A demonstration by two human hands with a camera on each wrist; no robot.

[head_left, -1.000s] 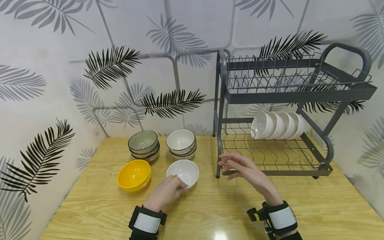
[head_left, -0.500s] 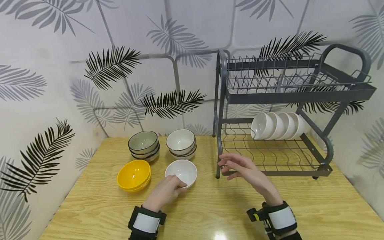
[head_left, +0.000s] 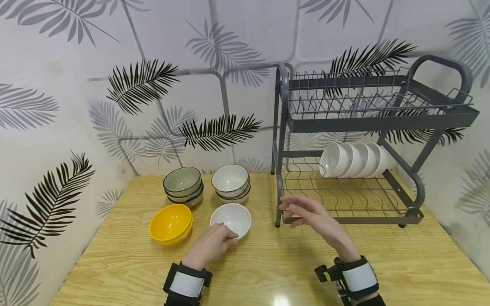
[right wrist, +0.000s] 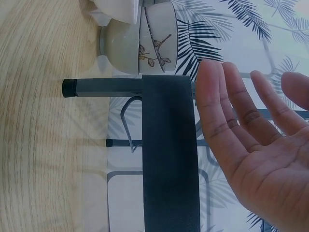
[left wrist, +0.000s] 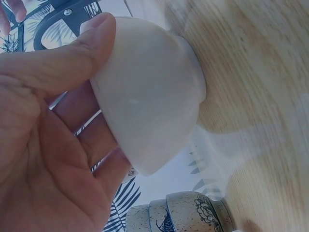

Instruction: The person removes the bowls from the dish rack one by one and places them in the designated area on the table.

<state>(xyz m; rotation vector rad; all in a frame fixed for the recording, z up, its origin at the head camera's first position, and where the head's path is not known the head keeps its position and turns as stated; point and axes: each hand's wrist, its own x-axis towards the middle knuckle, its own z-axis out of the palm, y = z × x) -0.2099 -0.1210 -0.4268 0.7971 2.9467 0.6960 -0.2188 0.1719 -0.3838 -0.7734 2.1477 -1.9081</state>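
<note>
Head view: your left fingers (head_left: 228, 231) are pinching the white bowl (head_left: 234, 216) one-sidedly, perhaps risking a tilt; right fingers (head_left: 296, 200) are hanging loose.

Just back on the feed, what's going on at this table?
A person's left hand pinches the near rim of a white bowl. The right hand holds nothing, fingers relaxed beside the dish rack. Four white bowls stand on edge on its lower tier. Yellow bowls and two dark-rimmed stacks sit on the table.
</note>
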